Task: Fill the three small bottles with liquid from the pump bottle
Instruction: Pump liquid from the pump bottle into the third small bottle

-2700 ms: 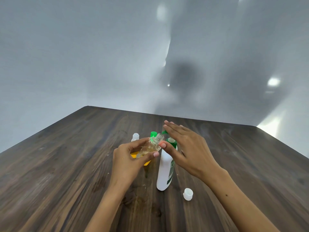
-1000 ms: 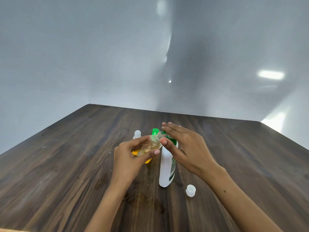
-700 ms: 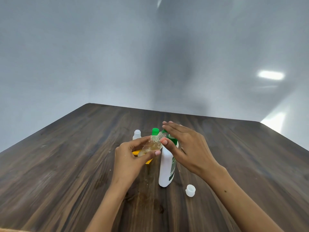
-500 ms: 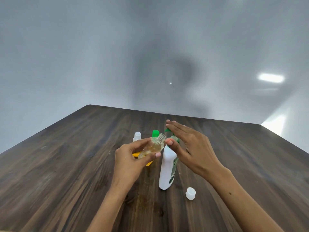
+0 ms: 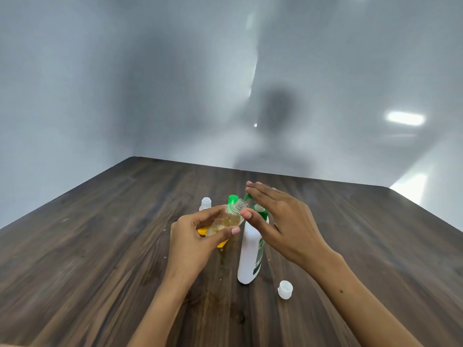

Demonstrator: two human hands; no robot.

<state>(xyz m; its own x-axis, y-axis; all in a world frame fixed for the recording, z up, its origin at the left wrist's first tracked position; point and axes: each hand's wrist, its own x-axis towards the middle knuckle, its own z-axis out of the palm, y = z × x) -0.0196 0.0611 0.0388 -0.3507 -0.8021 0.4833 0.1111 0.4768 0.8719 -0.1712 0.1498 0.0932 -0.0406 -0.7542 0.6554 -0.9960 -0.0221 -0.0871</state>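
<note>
My left hand (image 5: 193, 239) grips a small clear bottle (image 5: 226, 219), tilted with its open threaded neck up against the green nozzle of the pump bottle (image 5: 250, 256). Yellowish liquid sits in the small bottle's lower part. The white pump bottle stands upright on the dark wooden table (image 5: 100, 246). My right hand (image 5: 280, 221) lies with straight fingers flat on top of the green pump head, thumb beside the small bottle's neck. A small white-capped bottle (image 5: 205, 204) and a green-capped bottle (image 5: 232, 199) stand just behind my left hand, mostly hidden.
A loose white cap (image 5: 285, 289) lies on the table right of the pump bottle. Something yellow (image 5: 204, 231) shows under my left hand. A wet stain (image 5: 215, 300) marks the wood in front of the pump bottle. Grey walls rise behind the table's far edge.
My right hand and the pump head have risen slightly after pressing lower a second ago. The small bottle stays held at the nozzle. The camera view shifted a little.
</note>
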